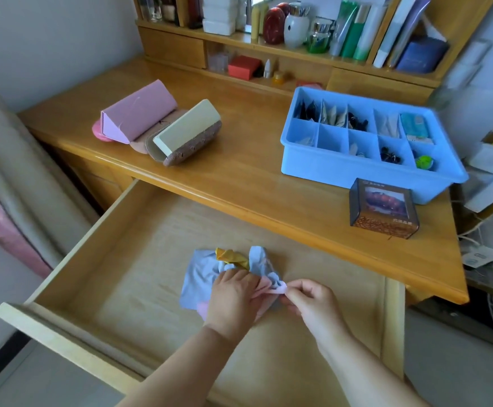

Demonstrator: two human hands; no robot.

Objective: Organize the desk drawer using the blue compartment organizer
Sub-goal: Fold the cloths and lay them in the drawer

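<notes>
Drawer [63, 292]: both hands on, seemingly, cloths [198, 277]

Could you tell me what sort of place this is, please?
Probably a home study or bedroom: a wooden desk with an open drawer, and a shelf holding books and bottles.
</notes>
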